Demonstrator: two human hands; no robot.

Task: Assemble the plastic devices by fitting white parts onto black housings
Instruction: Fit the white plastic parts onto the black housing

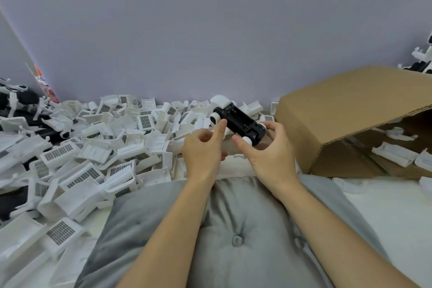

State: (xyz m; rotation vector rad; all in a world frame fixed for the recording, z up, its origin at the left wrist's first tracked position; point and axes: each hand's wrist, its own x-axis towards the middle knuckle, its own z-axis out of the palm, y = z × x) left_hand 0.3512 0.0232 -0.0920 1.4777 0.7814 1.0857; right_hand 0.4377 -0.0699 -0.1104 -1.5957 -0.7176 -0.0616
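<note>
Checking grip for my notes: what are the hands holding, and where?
The right hand grips the black housing at its near, white-capped end; the left hand only touches it with a fingertip.

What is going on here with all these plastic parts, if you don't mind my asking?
A person is assembling a device. The right hand grips one end of a black housing with white round parts, while the left hand touches its other end with an extended finger. A pile of white parts lies left; a cardboard box lies right.

A heap of white parts [93, 147] crowds everything left of the grey cushion [233, 229]. A tipped cardboard box [350, 110] walls off its right. Bare cushion lies open between both forearms.
</note>
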